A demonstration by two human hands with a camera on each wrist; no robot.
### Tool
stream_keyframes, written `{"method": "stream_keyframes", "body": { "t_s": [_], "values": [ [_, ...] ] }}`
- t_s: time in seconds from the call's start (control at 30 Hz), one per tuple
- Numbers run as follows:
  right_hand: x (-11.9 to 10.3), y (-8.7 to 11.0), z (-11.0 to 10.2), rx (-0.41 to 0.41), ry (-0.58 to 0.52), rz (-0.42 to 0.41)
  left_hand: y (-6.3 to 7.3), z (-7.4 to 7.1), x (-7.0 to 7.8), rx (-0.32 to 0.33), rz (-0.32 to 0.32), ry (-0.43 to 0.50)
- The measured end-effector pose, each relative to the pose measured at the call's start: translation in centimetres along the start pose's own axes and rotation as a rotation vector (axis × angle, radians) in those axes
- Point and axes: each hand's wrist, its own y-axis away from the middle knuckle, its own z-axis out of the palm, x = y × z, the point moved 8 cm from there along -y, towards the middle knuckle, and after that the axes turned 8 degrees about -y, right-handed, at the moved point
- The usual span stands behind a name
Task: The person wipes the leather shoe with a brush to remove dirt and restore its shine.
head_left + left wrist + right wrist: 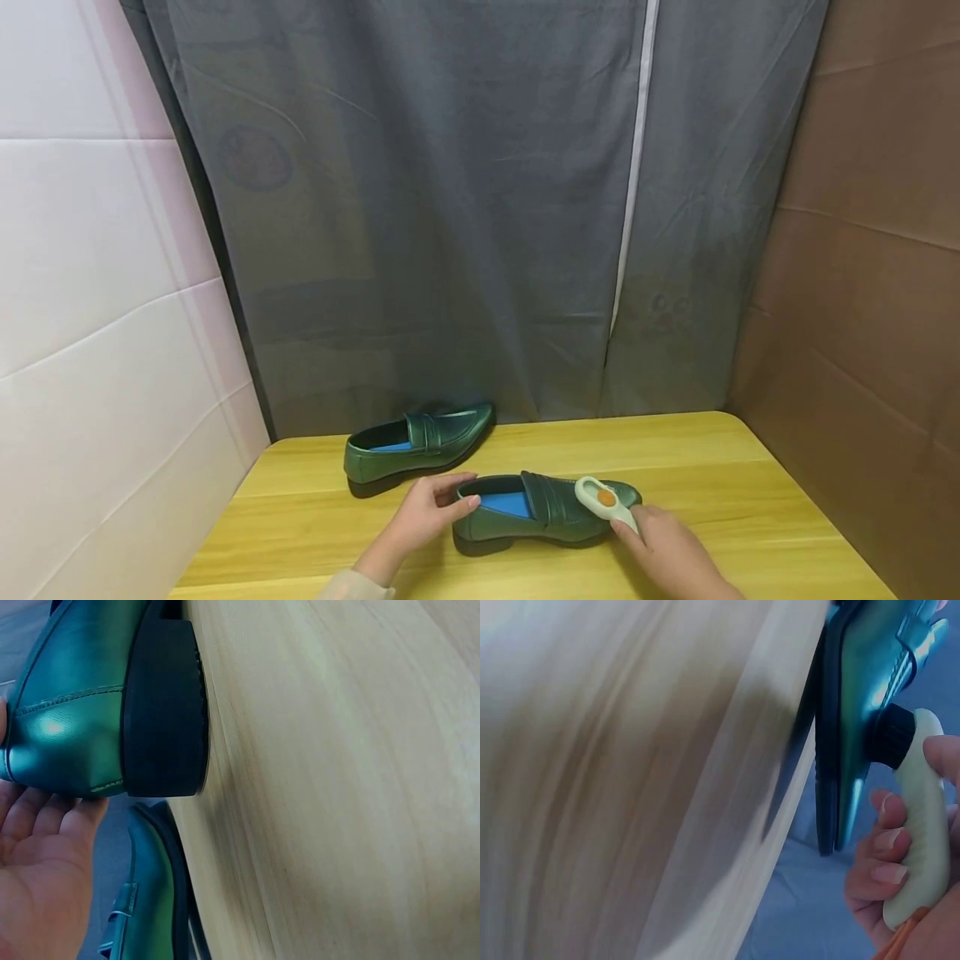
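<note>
A dark green loafer (pixel 577 508) with a blue insole lies sideways on the table, toe to the right. Its heel end is held by my left hand (pixel 423 512), thumb near the opening and fingers behind the heel, as the left wrist view shows. My right hand (pixel 667 550) grips a pale green shoe brush (pixel 926 832) with an orange button on top. In the right wrist view, the brush's black head (pixel 892 735) meets the loafer's upper near the toe. Thumb and fingers wrap the brush handle.
Behind and to the left stands the matching green loafer (pixel 420 442), toe pointing right and back. The yellow wood-grain table (pixel 720 475) has rounded back corners. A grey curtain (pixel 450 250) hangs at its back, with a white panel (pixel 112 333) left and a brown one (pixel 862 333) right.
</note>
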Motion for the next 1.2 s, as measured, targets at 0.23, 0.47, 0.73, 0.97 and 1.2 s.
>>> {"method": "stream_keyframes", "body": {
  "t_s": [0.23, 0.47, 0.73, 0.97, 1.2],
  "values": [
    [-0.8, 0.0, 0.9, -0.021, -0.073, -0.011, 0.1, 0.0, 0.1, -0.005, -0.005, 0.016],
    [-1.8, -0.1, 1.3, -0.047, -0.112, -0.016, 0.0, 0.0, 0.2, -0.022, 0.001, 0.011],
    [-1.8, -0.2, 1.6, -0.065, -0.153, -0.001, 0.0, 0.1, -0.1, -0.050, -0.006, -0.024],
    [-2.0, -0.2, 1.7, -0.071, -0.176, -0.011, -0.1, 0.0, -0.4, -0.065, -0.028, -0.020],
    [-4.5, -0.8, 2.0, -0.068, -0.152, -0.107, -0.1, 0.0, -0.6, -0.061, -0.036, -0.026]
  ]
}}
